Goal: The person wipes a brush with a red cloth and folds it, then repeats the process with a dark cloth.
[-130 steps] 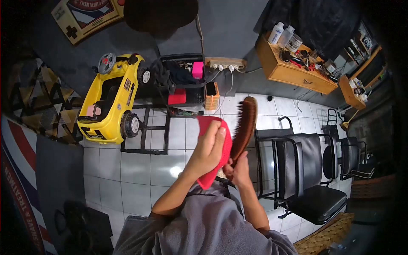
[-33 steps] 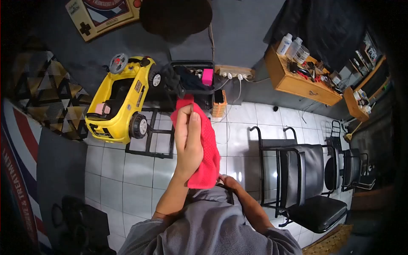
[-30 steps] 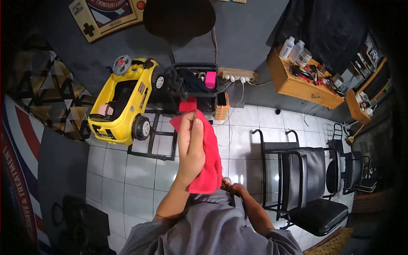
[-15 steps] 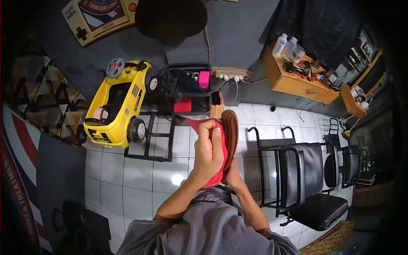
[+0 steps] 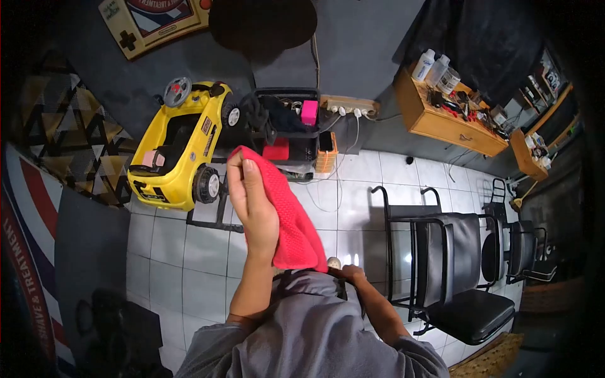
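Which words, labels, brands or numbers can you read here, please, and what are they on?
"SHAVE & TREATMENT": the striped banner at the left edge.
"Nintendo": the console-shaped panel at the top.
"TREATMENT", reversed: that panel's screen, its line partly cut off.
Too small or blurred: the panel's corner lettering, the yellow toy car's stickers and the white bottle's label.
None seen: the red cloth.
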The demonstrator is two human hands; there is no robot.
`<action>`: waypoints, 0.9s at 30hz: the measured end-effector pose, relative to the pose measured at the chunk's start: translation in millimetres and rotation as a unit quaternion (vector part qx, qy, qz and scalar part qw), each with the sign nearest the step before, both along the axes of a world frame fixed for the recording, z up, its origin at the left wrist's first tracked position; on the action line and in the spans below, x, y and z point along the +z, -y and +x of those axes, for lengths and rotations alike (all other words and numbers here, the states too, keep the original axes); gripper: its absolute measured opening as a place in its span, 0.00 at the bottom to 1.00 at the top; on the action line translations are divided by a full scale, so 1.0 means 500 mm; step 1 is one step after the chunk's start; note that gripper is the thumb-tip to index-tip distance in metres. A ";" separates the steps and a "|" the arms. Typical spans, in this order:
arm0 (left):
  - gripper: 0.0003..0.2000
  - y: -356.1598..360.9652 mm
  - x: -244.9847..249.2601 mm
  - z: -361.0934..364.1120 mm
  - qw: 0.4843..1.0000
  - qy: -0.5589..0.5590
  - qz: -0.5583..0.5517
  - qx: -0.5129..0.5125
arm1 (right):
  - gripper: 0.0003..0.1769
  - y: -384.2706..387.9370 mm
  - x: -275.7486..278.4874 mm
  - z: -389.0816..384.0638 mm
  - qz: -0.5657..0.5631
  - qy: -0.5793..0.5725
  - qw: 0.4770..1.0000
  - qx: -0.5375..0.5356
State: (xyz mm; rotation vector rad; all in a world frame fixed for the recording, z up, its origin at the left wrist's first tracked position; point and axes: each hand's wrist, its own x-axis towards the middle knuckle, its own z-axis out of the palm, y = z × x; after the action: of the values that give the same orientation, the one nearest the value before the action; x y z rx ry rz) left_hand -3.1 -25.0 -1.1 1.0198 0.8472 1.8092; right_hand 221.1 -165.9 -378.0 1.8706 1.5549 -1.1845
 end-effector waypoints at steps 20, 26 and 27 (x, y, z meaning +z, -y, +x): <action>0.10 -0.034 -0.030 0.060 0.995 -0.029 -0.037 -0.089 | 0.28 -0.143 0.054 -0.107 0.352 -0.285 0.891 0.021; 0.09 -0.023 0.002 0.018 0.995 0.063 -0.063 -0.044 | 0.46 0.054 -0.143 0.044 0.053 -0.061 0.995 -0.058; 0.09 -0.022 0.005 0.028 0.995 0.071 -0.076 0.001 | 0.48 0.055 -0.138 0.047 0.025 -0.052 0.992 -0.113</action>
State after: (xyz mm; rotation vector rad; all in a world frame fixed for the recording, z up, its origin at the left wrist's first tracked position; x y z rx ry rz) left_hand 10.9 -13.9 1.4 0.7846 0.8835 1.7668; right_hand 244.8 -193.5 -447.0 2.0927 1.4667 -1.3726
